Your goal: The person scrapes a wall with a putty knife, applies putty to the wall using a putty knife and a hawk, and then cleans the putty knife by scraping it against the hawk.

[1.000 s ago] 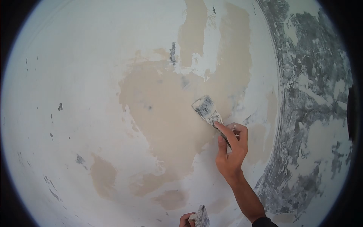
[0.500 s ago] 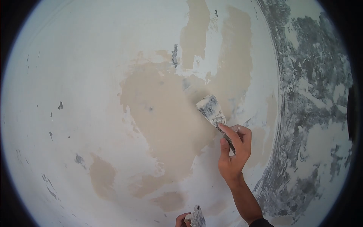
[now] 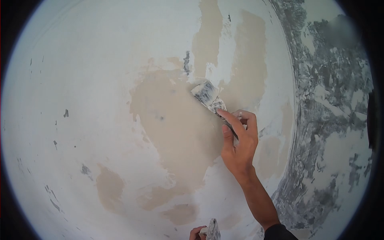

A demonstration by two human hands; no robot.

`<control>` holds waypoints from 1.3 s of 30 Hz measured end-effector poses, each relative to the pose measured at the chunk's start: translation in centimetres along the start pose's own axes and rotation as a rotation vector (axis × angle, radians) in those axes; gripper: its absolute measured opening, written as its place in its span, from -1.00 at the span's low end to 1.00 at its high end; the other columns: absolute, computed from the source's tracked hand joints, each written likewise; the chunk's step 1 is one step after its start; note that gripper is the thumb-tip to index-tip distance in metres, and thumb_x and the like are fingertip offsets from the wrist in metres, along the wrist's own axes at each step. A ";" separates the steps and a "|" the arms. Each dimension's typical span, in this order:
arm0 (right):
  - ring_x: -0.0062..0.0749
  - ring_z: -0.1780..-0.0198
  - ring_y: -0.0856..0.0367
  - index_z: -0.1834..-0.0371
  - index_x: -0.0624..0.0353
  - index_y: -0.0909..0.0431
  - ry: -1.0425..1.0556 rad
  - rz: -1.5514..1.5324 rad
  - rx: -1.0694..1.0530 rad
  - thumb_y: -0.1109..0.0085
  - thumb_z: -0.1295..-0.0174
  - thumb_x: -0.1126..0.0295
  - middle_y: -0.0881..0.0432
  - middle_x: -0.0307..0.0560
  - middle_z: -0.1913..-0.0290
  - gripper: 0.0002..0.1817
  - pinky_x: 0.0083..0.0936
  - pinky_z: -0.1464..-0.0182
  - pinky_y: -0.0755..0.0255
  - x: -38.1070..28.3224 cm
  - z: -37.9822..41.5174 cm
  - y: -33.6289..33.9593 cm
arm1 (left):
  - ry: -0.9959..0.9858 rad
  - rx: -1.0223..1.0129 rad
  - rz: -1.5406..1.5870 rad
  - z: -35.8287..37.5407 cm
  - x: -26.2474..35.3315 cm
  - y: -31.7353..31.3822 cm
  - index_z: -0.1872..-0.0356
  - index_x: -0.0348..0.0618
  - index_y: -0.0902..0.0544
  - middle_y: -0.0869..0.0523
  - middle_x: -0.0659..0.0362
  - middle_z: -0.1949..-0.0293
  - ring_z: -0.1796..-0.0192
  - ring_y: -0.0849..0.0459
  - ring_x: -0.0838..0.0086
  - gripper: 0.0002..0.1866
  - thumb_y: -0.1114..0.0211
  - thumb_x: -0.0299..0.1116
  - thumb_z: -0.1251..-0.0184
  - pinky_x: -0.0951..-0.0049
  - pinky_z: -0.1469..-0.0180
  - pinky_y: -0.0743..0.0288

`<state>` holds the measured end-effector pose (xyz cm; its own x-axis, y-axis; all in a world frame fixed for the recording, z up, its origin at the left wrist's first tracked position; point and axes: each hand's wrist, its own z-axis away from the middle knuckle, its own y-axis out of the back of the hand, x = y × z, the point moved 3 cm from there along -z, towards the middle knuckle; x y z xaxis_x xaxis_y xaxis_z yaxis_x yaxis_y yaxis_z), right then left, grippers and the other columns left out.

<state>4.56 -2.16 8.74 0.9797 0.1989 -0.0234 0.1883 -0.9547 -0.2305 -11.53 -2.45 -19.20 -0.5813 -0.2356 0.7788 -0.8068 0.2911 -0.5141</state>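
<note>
My right hand [image 3: 241, 140] is closed round the handle of a putty knife [image 3: 206, 94], its blade smeared with white and grey filler. The blade lies against the wall at the upper part of a large beige patch [image 3: 180, 124]. At the bottom edge, my left hand [image 3: 196, 233] is partly in view, its fingers closed on a second filler-smeared tool [image 3: 213, 231], seen nearly edge-on. The rest of that hand is cut off by the frame.
The pale wall [image 3: 92, 88] carries scattered dark marks and a smaller beige patch [image 3: 110, 186] at lower left. Beige strips [image 3: 250, 52] run up at the top. A rough grey mottled area [image 3: 320, 120] borders it on the right.
My right hand and the putty knife have moved up and to the left across the beige patch. The left hand with its tool sits slightly further right.
</note>
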 end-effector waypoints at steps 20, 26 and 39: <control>-0.31 0.27 -0.42 -0.07 0.01 -0.75 0.005 0.047 -0.019 -0.26 -0.04 0.73 -0.48 -0.09 0.06 -0.49 -0.38 0.06 -0.27 -0.6 -0.2 -0.7 | -0.017 -0.034 -0.020 -0.1 0.5 0.7 -0.05 -0.27 -0.58 -0.67 0.21 0.24 0.23 -0.63 0.56 -0.71 -0.16 -0.22 -0.62 0.52 0.15 -0.53; -0.48 0.25 -0.49 -0.22 0.28 -0.58 -0.465 -0.574 -0.034 -0.15 -0.45 0.30 -0.59 -0.04 0.07 -0.63 -0.50 0.18 -0.37 -1.5 6.9 5.3 | 0.078 -0.103 0.328 -1.6 1.5 1.8 -0.14 -0.26 -0.54 -0.71 0.13 0.08 0.12 -0.72 0.41 -0.65 -0.22 -0.22 -0.54 0.39 0.02 -0.62; -0.39 0.21 -0.58 -0.18 0.28 -0.57 -0.574 -0.820 -0.388 -0.15 -0.46 0.34 -0.52 0.10 -0.02 -0.67 -0.48 0.22 -0.47 -4.4 21.2 9.5 | 0.554 -0.164 1.140 -4.8 4.2 2.5 -0.25 -0.22 -0.52 -0.67 0.00 -0.16 -0.15 -0.68 0.09 -0.46 0.15 -0.01 -0.58 -0.05 -0.22 -0.56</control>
<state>0.57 -7.45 -13.93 0.3850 0.7890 -0.4789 0.8818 -0.4676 -0.0614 -15.42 1.73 -15.49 -0.7792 0.6268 -0.0065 0.1630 0.1926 -0.9676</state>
